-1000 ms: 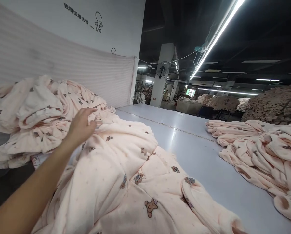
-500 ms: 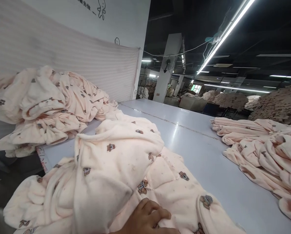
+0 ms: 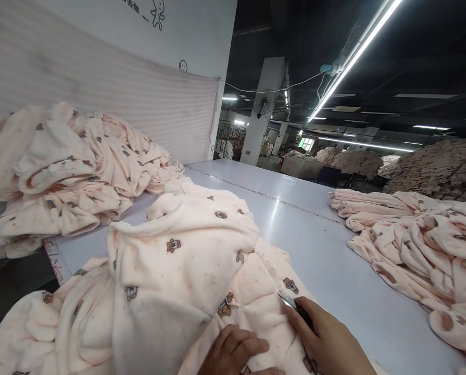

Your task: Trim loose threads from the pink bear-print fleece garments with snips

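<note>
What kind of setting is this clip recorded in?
Most likely a garment factory floor: heaps of pink bear-print fleece lie on a long white worktable, more fabric piles fill the hall, and the right hand holds small snips.

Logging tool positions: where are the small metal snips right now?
In the head view, low and right of centre, the snips sit in the right hand, tip on the pink bear-print garment, beside the left hand.

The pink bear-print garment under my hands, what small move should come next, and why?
Probably ease the metal snips in the right hand down to the quilted seam, since their tip hovers just over the bear-print garment while the left hand presses the fabric flat beside them.
</note>
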